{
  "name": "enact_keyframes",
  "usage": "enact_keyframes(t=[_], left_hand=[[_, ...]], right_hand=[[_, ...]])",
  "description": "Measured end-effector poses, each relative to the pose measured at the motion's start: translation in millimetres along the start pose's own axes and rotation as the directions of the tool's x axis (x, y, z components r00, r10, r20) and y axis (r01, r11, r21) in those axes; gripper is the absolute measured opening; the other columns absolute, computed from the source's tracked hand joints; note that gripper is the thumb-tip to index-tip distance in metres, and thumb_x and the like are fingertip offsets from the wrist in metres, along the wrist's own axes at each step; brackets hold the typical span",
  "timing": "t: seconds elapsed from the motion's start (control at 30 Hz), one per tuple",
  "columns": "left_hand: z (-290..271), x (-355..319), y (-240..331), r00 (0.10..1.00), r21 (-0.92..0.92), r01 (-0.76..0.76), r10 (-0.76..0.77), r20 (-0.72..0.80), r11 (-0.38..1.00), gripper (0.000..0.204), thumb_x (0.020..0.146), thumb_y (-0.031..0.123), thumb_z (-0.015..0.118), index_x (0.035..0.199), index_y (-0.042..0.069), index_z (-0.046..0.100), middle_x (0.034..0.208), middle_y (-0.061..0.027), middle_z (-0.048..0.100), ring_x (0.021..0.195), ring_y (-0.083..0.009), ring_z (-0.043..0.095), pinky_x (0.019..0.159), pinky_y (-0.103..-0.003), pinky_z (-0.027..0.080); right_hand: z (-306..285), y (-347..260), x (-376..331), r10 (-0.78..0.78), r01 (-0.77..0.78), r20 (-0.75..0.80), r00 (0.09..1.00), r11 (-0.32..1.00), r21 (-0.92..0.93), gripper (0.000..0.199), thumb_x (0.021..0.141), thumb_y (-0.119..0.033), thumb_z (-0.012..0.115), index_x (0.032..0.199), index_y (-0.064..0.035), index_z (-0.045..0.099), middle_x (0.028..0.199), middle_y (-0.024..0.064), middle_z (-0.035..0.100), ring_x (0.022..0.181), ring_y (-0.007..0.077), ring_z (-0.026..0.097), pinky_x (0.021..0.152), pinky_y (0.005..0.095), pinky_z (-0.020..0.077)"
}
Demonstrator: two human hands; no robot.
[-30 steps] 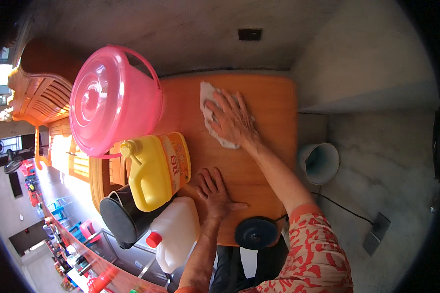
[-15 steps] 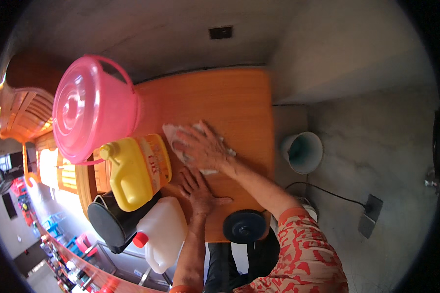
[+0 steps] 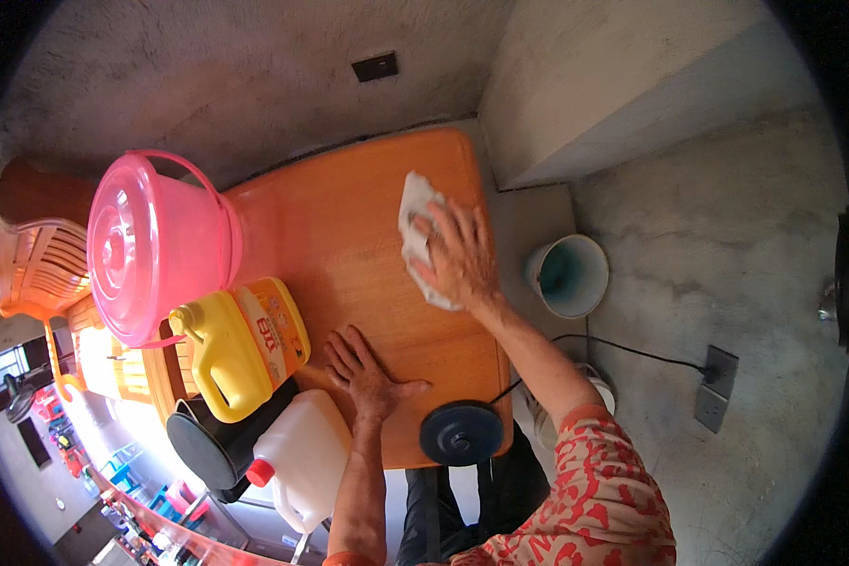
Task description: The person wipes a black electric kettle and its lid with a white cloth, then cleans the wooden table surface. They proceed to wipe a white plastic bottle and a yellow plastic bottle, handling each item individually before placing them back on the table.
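A crumpled white cloth point(image 3: 415, 200) lies on the wooden table point(image 3: 321, 212), near its right edge. My right hand point(image 3: 464, 259) bears down on this cloth, fingers spread and a little bent over it, so part of it is hidden under the palm. Flat on the tabletop near the front rests my left hand point(image 3: 368, 385), fingers apart and holding nothing. Just left of that hand stand a yellow plastic jug point(image 3: 245, 344) and a whitish jug with a red cap point(image 3: 304, 448). A round black appliance base point(image 3: 460, 434) sits at the table's near right corner.
A lidded pink bucket point(image 3: 146, 250) occupies the table's far left. Beside the jugs is a black container point(image 3: 208, 448). On the floor to the right stands a pale pail point(image 3: 575, 276). A black cord point(image 3: 637, 351) runs to a wall socket point(image 3: 717, 387). Concrete walls border the table.
My right hand has slid the cloth rightward and away from me, toward the table's right edge. My left hand stays flat in about the same place. The view has shifted slightly.
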State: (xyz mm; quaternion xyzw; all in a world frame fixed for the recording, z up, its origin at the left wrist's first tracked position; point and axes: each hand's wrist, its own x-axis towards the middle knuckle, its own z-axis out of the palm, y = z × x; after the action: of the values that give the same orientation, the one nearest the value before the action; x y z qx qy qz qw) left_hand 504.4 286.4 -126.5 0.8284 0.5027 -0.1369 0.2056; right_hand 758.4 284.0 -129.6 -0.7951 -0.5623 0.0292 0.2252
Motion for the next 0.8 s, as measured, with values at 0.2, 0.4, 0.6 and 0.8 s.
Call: enact_keyframes(t=[0.2,0.4,0.6,0.8], left_hand=[[0.9,-1.5,0.5,1.000,-0.001,-0.014,0.014,-0.004,1.000,0.158,0.032,0.085,0.067,0.148,0.001,0.000,0.151,-0.0308,-0.004,0.140,-0.0456,-0.007,0.106,-0.062,-0.004],[7.3,-0.7,-0.6,0.992,0.020,-0.078,0.080,-0.100,0.997,0.157,0.033,0.086,0.065,0.148,0.000,0.001,0.151,-0.0318,-0.003,0.141,-0.0453,-0.006,0.106,-0.062,-0.003],[-5.6,0.8,7.7,1.000,0.050,-0.010,0.009,0.003,0.999,0.160,0.031,0.085,0.067,0.148,0.001,-0.002,0.151,-0.0315,-0.005,0.141,-0.0456,-0.005,0.107,-0.062,-0.001],[-1.6,5.6,10.8,1.000,0.120,-0.004,0.003,0.010,0.993,0.161,0.030,0.083,0.070,0.148,0.001,-0.002,0.151,-0.0309,-0.005,0.140,-0.0465,-0.005,0.107,-0.061,0.000]], right_hand=[[19.4,34.3,54.6,0.103,-0.105,-0.188,0.977,0.994,-0.001,0.061,0.077,-0.035,0.071,0.127,-0.0073,0.051,0.135,0.0133,0.037,0.127,0.0375,0.033,0.103,0.0551,0.0289],[13.5,34.3,47.0,0.120,-0.118,-0.172,0.978,0.993,0.023,0.061,0.078,-0.031,0.070,0.129,-0.0066,0.049,0.137,0.0150,0.037,0.129,0.0373,0.033,0.103,0.0538,0.0289],[-12.0,0.1,-41.7,0.124,-0.124,0.009,0.992,0.991,0.043,0.065,0.075,-0.031,0.070,0.132,-0.0090,0.047,0.142,0.0160,0.032,0.132,0.0399,0.029,0.105,0.0568,0.0255],[-17.5,-18.9,-106.1,0.112,-0.122,0.105,0.988,0.989,0.087,0.077,0.071,-0.031,0.075,0.136,-0.0148,0.038,0.141,0.0166,0.030,0.132,0.0419,0.026,0.106,0.0602,0.0231]])
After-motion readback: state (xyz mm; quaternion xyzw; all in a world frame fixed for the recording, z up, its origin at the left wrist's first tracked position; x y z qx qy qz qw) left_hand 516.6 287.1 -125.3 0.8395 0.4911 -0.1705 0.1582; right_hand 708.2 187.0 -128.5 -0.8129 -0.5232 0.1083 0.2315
